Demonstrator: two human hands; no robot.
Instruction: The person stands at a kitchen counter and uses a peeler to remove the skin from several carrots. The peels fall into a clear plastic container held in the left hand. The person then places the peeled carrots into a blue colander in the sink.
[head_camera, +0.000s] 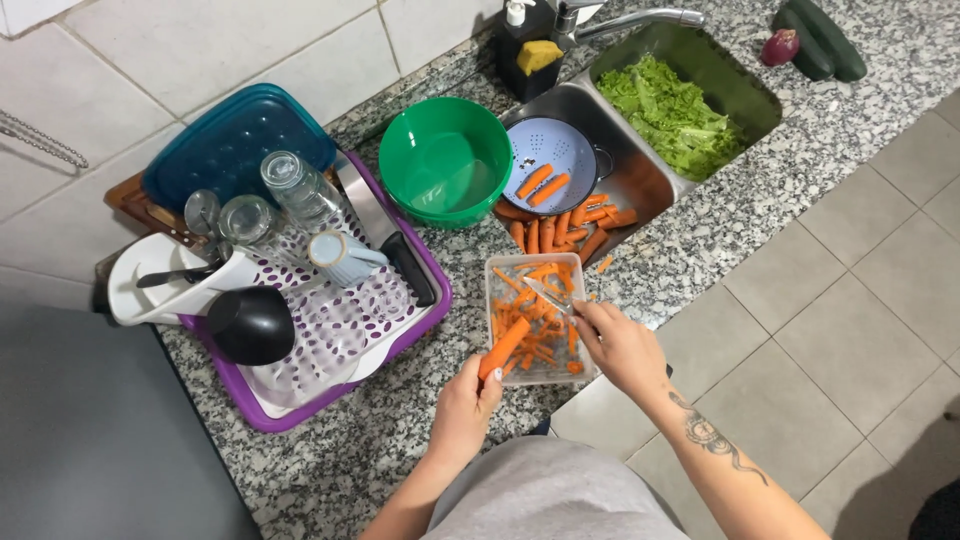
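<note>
My left hand (465, 405) grips a whole orange carrot (506, 346) by its lower end, slanted over a clear plastic container (494, 268) filled with carrot peelings. My right hand (622, 345) holds a small knife (546, 295), its blade pointing up-left over the container, close to the carrot's upper end. Several peeled carrots (560, 230) lie in the near sink basin. A blue-grey colander (552, 162) beside them holds two more carrot pieces.
A green bowl (445, 160) stands left of the sink. The far basin holds lettuce (672, 112). A purple dish rack (340, 330) with glasses, a mug and a black ladle fills the left counter. Cucumbers (818, 38) and a red onion (780, 46) lie at top right.
</note>
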